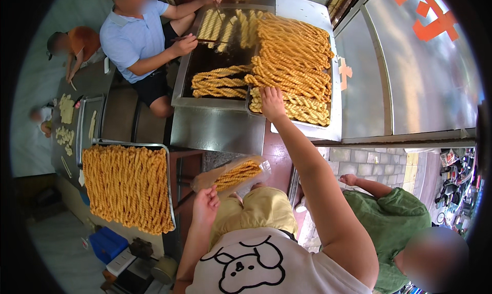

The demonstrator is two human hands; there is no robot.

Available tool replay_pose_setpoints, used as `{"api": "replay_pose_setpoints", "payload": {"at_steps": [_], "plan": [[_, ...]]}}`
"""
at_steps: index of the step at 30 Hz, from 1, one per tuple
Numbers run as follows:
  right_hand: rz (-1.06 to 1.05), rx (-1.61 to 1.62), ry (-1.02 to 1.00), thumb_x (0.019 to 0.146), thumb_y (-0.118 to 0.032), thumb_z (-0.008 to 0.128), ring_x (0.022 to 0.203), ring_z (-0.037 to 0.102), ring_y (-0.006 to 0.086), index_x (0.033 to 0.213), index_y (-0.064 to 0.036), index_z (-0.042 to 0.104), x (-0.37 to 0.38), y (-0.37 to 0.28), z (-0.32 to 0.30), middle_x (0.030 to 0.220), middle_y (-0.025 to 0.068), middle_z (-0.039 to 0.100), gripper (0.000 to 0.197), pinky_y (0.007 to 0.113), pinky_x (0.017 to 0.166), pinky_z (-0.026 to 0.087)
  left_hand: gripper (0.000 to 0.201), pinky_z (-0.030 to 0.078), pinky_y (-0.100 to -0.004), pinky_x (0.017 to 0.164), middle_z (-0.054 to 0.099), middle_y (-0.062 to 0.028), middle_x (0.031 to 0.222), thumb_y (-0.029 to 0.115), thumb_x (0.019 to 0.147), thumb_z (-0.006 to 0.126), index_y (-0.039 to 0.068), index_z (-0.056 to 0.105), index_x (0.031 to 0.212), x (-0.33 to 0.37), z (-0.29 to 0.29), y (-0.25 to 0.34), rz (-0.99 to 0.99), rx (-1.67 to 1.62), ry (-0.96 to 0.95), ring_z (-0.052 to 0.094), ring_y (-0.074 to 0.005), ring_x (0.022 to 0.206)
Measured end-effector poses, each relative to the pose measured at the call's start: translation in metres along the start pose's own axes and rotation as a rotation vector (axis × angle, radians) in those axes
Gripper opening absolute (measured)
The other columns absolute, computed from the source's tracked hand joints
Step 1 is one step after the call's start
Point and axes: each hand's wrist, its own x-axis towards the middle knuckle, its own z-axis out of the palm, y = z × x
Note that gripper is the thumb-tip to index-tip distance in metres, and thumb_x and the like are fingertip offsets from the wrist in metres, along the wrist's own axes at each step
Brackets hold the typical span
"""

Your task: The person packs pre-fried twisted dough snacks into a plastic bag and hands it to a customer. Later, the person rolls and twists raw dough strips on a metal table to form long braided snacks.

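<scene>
My left hand (206,204) holds up a clear plastic bag (233,173) with several golden fried dough twists inside. My right hand (271,102) reaches forward and rests on the heap of fried dough twists (294,58) piled in a metal tray (334,114) beside the fryer. Its fingers lie on the twists at the near edge of the pile; whether they grip one is not clear. More twists (220,82) float in the dark oil of the fryer vat (215,105) just left of that tray.
A person in a blue shirt (134,37) sits behind the fryer, working chopsticks over the oil. A second tray of twists (128,186) lies at lower left. A person in green (392,222) stands at lower right. Raw dough pieces (65,122) lie on a far-left counter.
</scene>
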Motion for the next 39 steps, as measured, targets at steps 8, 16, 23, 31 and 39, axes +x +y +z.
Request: {"api": "replay_pose_setpoints", "payload": {"at_steps": [8,16,23,31,39], "plan": [[0.017,0.036,0.222,0.076,-0.013,0.051,0.104,0.048,0.0271,0.113,-0.0031,0.056,-0.002,-0.001,-0.002,0.107,0.0104,0.053,0.038,0.045,0.106,0.029,0.033,0.034,-0.024,0.057,0.043,0.003,0.075,0.019,0.086,0.05,-0.002,0.05,0.112,-0.002,0.002,0.001,-0.009,-0.022,0.008,0.036,-0.0082,0.055],[0.103,0.11,0.11,0.075,-0.013,0.053,0.102,0.049,0.0276,0.099,-0.0042,0.058,-0.034,0.005,0.002,0.1,0.0109,0.054,0.026,0.044,0.105,0.031,0.033,0.034,-0.0241,0.056,0.042,0.0032,0.074,0.019,0.086,0.049,-0.002,0.049,0.112,0.0,0.004,0.0,-0.019,-0.024,0.022,0.036,-0.008,0.055],[0.008,0.1,0.155,0.077,-0.015,0.052,0.103,0.049,0.0264,0.111,-0.0034,0.056,-0.017,0.006,-0.011,0.101,0.01,0.054,0.036,0.044,0.105,0.03,0.034,0.033,-0.0242,0.056,0.042,0.0033,0.074,0.019,0.086,0.049,-0.002,0.048,0.113,-0.003,0.002,-0.004,-0.016,-0.045,0.022,0.036,-0.0078,0.055],[0.029,-0.025,-0.015,0.073,-0.019,0.058,0.107,0.047,0.028,0.118,-0.0013,0.054,0.011,0.002,0.013,0.105,0.0112,0.053,0.048,0.044,0.108,0.027,0.035,0.033,-0.0236,0.056,0.043,0.0033,0.074,0.019,0.086,0.049,-0.003,0.048,0.114,-0.009,0.013,-0.003,0.001,-0.036,0.036,0.035,-0.0076,0.055],[0.105,0.272,-0.01,0.065,-0.03,0.076,0.102,0.055,0.0275,0.111,-0.0068,0.053,0.0,0.019,-0.032,0.1,0.012,0.057,0.057,0.049,0.113,0.019,0.034,0.034,-0.0225,0.056,0.043,0.0034,0.074,0.019,0.087,0.049,-0.002,0.049,0.113,-0.012,0.011,-0.003,0.013,-0.076,0.02,0.036,-0.0074,0.055]]}}
